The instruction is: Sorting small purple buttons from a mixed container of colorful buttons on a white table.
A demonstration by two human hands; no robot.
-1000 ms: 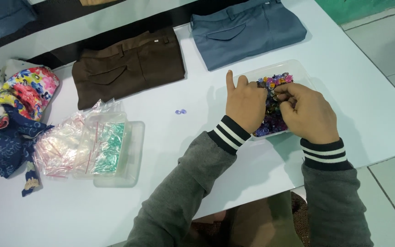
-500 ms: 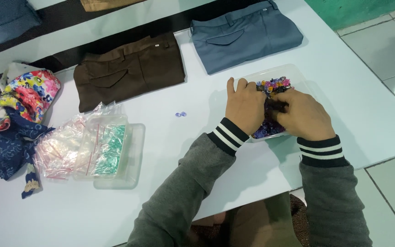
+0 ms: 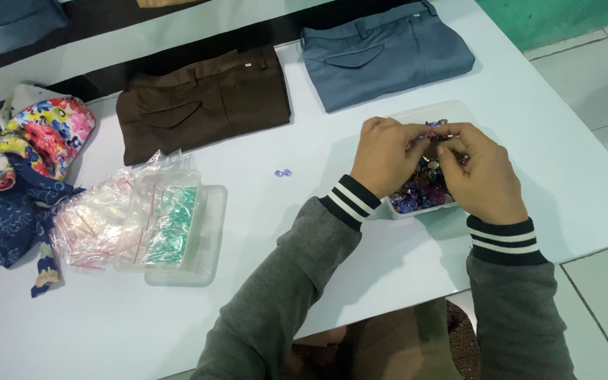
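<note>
From the head camera, both hands meet above a clear plastic tray (image 3: pixel 459 112) heaped with small purple and dark beads (image 3: pixel 423 193), on the right side of the white tabletop (image 3: pixel 318 232). The left hand (image 3: pixel 387 156) and right hand (image 3: pixel 482 172) have their fingertips pressed together on a few beads lifted just over the heap; each grip is a pinch on beads, though the exact piece is too small to tell. The step in hand looks like picking or joining beads; a next move would call for fine fingertip control over the tray. Two loose beads (image 3: pixel 283 172) lie apart, left of the tray. Farther left, small plastic bags (image 3: pixel 128 222) sit on another clear tray (image 3: pixel 209 232). Brown trousers (image 3: pixel 202 105), blue-grey trousers (image 3: pixel 385 53) and flowered cloth (image 3: pixel 33 151) lie beyond.
</note>
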